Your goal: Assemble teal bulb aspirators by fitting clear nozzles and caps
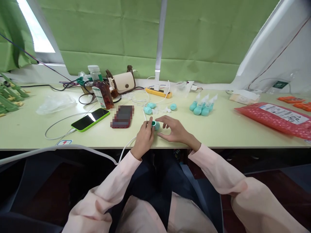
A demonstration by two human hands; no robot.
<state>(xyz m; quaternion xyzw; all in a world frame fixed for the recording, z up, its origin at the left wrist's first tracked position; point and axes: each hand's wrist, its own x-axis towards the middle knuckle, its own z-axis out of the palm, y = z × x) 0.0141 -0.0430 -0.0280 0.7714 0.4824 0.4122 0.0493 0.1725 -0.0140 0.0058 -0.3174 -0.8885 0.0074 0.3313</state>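
Near the table's front edge, my left hand (145, 135) has its fingers closed on the side of a teal rubber bulb (157, 125). The bulb lies on its side, its dark round opening turned toward those fingers. Just to the right, my right hand (175, 130) is held with thumb and fingers apart in a curve, holding nothing. Beyond the hands lie loose teal bulbs (148, 110), another teal piece (173, 106) and small clear plastic parts (166, 110). Farther right stands a group of several teal bulbs (205, 111) with clear pointed nozzles on top.
Left of my hands lie a dark red phone (122, 117) and a green-cased phone (91, 119) on a white cable. Behind them stand a bottle (102, 94) and a cream bag (123, 82). A yellow power strip (158, 93) lies at the back, a red bubble-wrap parcel (274, 118) right.
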